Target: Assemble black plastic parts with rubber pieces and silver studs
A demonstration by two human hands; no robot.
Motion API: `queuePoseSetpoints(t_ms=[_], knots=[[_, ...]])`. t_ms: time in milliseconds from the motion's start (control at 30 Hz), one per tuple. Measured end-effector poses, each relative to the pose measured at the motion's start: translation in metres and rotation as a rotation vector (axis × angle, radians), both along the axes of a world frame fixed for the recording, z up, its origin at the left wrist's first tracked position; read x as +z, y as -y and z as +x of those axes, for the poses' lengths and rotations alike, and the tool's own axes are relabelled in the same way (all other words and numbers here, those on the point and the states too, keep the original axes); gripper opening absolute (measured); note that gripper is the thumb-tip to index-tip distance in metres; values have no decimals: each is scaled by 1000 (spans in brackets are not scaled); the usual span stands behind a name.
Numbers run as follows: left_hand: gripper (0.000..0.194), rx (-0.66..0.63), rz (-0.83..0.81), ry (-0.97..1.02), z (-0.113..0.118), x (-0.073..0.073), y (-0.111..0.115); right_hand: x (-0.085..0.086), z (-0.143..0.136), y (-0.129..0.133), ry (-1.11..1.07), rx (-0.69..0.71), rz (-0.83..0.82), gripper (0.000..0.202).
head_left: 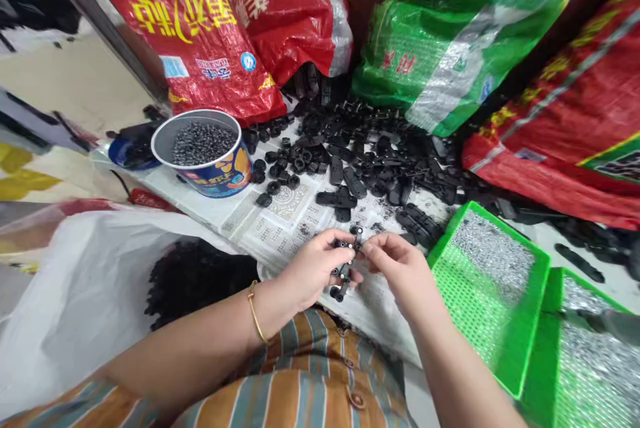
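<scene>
My left hand [314, 264] is closed around a small black plastic assembly [343, 273] with round wheel-like ends and bright metal spots. At the assembly's upper end, my right hand [395, 261] pinches with thumb and forefinger; whatever tiny piece lies between those fingertips is too small to make out. Both hands are over the near edge of the table [270, 235]. Beyond them lie loose flat black plastic parts [343, 198] and short black cylindrical pieces [280, 175].
A blue tub [220, 178] of small dark pieces stands left. Green baskets [537, 301] with small shiny metal pieces sit right, a tool [605, 323] over one. Red sacks [210, 75] and a green sack [450, 48] line the back. Lower left, a white bag [80, 295] holds black parts.
</scene>
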State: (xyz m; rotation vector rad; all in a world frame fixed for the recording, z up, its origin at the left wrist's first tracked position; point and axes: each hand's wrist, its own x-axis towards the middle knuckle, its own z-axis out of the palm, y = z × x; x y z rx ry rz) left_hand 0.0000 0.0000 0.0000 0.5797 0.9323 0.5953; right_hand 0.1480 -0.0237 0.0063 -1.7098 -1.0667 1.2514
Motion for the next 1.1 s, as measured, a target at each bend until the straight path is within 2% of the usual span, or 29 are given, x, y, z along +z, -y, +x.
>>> queuePoseSetpoints(t_ms=[200,467,833,1100], knots=[[18,-2,22,-17,3,6,-1,5,0,0,42,2,-9,26],[18,-78,119,-85,3,5,1,5,2,-3,58,41,-14,25],[11,11,125,-112,11,-5,4,-11,-6,8,-91,-59,119,23],[15,29,75,-79,11,-7,8,-26,-8,20,-168,-109,143,20]])
